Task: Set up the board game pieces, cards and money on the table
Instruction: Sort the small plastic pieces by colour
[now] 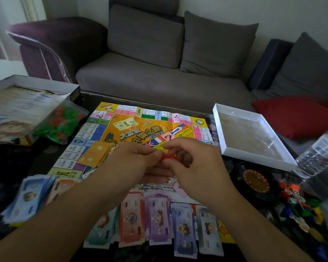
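A paper game board lies unfolded on the dark table. Over its middle my left hand and my right hand meet, both pinching a small orange-red piece between their fingertips. A stack of orange cards rests on the board to the left of my hands. Play money is laid out in several side-by-side piles along the board's near edge. More notes are stacked at the near left.
An open box with papers and a bag of red and green pieces sits far left. A white box lid, a black spinner, loose coloured pawns and a plastic bottle lie right. A sofa stands behind.
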`<action>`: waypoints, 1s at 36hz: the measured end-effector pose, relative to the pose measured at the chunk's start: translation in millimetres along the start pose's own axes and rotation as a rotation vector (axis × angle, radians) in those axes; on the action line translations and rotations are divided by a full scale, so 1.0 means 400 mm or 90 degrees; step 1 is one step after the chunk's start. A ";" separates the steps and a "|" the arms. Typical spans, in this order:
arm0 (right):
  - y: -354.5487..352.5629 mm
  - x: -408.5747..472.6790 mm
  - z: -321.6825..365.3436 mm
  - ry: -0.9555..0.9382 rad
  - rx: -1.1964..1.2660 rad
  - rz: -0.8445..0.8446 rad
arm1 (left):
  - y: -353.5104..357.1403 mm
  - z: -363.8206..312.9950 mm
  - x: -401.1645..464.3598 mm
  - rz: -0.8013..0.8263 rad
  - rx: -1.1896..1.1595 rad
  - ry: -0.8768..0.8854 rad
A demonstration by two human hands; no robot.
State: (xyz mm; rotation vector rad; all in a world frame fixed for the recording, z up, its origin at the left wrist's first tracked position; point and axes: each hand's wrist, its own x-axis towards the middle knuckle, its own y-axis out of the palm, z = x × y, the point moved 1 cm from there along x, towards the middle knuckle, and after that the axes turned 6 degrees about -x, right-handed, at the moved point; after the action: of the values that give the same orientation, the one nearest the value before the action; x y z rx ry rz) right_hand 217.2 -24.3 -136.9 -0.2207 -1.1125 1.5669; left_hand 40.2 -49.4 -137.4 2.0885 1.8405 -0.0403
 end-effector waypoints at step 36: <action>0.002 -0.008 0.025 -0.121 -0.094 -0.047 | -0.031 -0.023 -0.007 0.000 0.045 -0.035</action>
State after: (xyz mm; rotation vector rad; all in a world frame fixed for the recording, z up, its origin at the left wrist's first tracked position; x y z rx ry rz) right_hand 211.1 -32.0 -133.4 -0.1292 -1.3727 1.4633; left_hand 25.8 -48.2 -131.1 2.1130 1.8327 -0.1632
